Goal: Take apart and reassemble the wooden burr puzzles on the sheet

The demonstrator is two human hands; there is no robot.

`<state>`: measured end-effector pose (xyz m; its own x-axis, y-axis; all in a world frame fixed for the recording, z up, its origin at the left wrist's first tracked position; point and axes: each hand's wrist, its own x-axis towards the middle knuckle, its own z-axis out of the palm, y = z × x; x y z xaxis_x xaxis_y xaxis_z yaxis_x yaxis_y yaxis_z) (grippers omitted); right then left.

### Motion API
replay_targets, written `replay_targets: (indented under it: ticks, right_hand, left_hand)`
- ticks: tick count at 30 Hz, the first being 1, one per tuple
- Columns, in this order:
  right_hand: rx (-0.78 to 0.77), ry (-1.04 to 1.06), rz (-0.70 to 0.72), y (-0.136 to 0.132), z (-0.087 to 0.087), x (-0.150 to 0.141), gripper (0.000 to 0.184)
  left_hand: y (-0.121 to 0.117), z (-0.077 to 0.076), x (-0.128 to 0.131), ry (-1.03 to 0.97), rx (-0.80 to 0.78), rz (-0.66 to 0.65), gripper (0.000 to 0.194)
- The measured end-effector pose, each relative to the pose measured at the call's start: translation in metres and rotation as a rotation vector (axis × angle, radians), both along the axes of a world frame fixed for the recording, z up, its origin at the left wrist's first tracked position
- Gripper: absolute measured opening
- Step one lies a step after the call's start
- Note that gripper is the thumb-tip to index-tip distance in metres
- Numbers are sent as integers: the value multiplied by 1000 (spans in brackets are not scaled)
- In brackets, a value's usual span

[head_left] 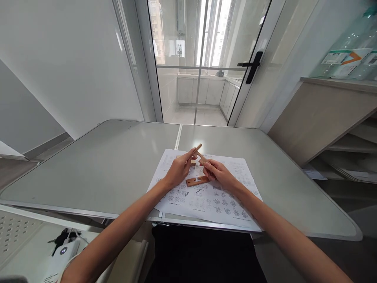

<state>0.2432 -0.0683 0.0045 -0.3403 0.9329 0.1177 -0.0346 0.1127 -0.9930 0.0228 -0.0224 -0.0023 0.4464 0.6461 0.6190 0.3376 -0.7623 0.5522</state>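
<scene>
My left hand (179, 169) pinches a thin wooden stick (197, 149) that points up and to the right above the paper. My right hand (216, 171) is closed on a second small wooden piece (202, 158) that meets the stick at its lower end. A flat notched wooden piece (196, 181) lies on the printed sheet (206, 198) just below both hands, touching my right fingers. Another small wooden block (193, 162) sits partly hidden between the hands.
The sheet of printed diagrams lies on a grey folding table (112, 165). A glass door (203, 63) stands behind it, wooden shelves (332, 118) at the right. Keys and a white device (63, 247) rest on a lower surface at the bottom left.
</scene>
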Motion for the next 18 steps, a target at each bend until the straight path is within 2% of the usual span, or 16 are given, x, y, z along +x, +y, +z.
replay_targets:
  ticks: [9, 18]
  right_hand:
    - [-11, 16, 26, -1, -2, 2, 42]
    - [7, -4, 58, 0, -4, 4, 42]
  left_hand:
    - [2, 2, -3, -13, -24, -91, 53]
    - [-5, 16, -4, -37, -129, -179, 54]
